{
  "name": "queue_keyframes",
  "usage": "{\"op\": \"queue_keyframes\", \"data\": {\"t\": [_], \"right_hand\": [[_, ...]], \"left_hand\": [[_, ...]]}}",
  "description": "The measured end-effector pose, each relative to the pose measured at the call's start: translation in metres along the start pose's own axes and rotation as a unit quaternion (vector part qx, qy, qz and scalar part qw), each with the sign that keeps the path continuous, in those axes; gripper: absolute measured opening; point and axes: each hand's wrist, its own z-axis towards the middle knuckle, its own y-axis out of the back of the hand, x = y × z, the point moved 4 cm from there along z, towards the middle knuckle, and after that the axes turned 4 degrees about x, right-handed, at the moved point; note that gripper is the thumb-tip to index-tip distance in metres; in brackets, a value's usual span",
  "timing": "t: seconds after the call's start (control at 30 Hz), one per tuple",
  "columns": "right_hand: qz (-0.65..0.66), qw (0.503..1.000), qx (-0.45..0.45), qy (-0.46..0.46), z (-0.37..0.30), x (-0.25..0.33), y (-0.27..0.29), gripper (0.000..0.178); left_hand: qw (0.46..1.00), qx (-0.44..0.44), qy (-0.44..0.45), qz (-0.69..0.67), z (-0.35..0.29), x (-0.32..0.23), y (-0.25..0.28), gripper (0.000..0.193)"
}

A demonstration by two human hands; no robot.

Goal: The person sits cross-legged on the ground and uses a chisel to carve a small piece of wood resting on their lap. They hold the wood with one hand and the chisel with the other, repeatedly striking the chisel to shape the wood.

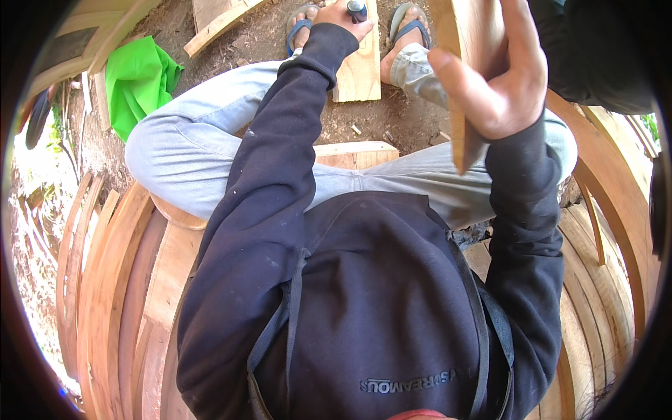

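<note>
My left hand (343, 19) is closed round a short dark-blue, round-ended handle (357, 10), seen end-on from above. What lies below the handle is hidden. Beneath that hand a pale wooden board (360, 73) rests on the ground between my feet. On the right, my right hand (507, 91) is raised, holding a thick wooden plank (476, 28). Its thumb lies across the plank's left part, and its fingers stretch along the right side. The plank's narrow end juts toward my lap.
A short wooden block (357, 155) lies before my crossed legs. Green cloth (140, 80) is bunched at the left. Curved-looking planks stack at left (115, 280) and right (595, 280). A person's dark clothing (595, 56) shows at the upper right. Wood chips litter the ground.
</note>
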Motion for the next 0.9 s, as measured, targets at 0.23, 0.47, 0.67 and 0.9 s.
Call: {"op": "queue_keyframes", "data": {"t": [0.23, 0.47, 0.67, 0.9], "right_hand": [[-0.210, 0.947, 0.158, -0.184, -0.020, -0.010, -0.009, 0.074], [-0.196, 0.938, 0.207, -0.199, -0.040, -0.049, -0.026, 0.078], [0.087, 0.987, -0.033, -0.132, -0.009, -0.033, -0.001, 0.096], [0.107, 0.962, -0.023, -0.250, -0.031, -0.046, -0.002, 0.090]], "left_hand": [[0.999, 0.006, -0.016, -0.047, 0.001, 0.013, -0.041, 0.038], [0.985, -0.005, -0.171, 0.036, 0.017, 0.011, -0.046, 0.057], [0.845, 0.095, 0.213, -0.481, 0.005, 0.101, -0.019, 0.024], [0.961, 0.052, 0.033, -0.269, 0.011, -0.005, 0.025, 0.020]]}}
